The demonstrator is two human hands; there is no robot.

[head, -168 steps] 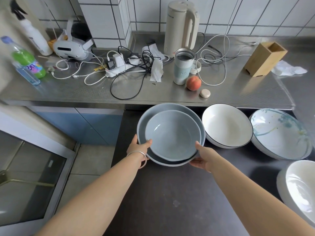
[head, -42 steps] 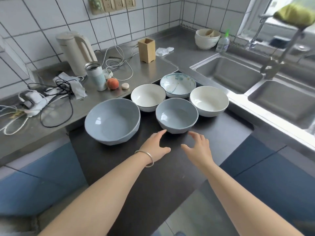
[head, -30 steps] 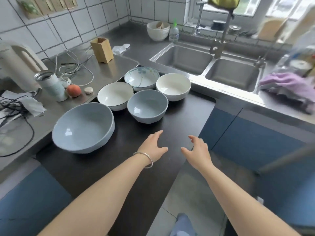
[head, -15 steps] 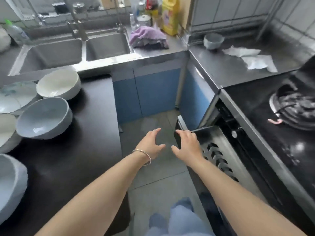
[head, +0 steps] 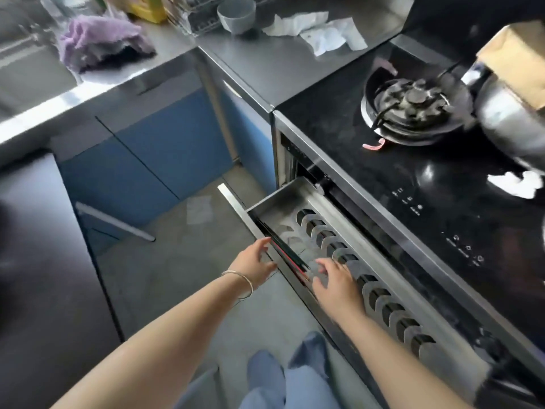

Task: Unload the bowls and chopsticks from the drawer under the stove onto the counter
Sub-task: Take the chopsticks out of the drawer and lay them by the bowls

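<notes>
The steel drawer (head: 280, 199) under the stove (head: 427, 184) stands pulled out, showing a slotted metal rack (head: 339, 246) with no bowls in it. Dark and red chopsticks (head: 287, 255) lie along the drawer's front wall. My left hand (head: 255, 262), a bangle on its wrist, hovers with fingers apart just outside the drawer front, next to the chopsticks. My right hand (head: 336, 283) is inside the drawer over the rack, fingers spread, holding nothing.
A gas burner (head: 413, 107) and a steel pot (head: 513, 122) sit on the black stovetop. A small grey bowl (head: 236, 13), crumpled paper (head: 321, 28) and a purple cloth (head: 103, 39) lie on the steel counter behind. The dark counter (head: 32, 261) is at left.
The view has swung from the bowls on the dark counter round to the stove. Both hands, empty, have gone down to the open drawer, the right one into it.
</notes>
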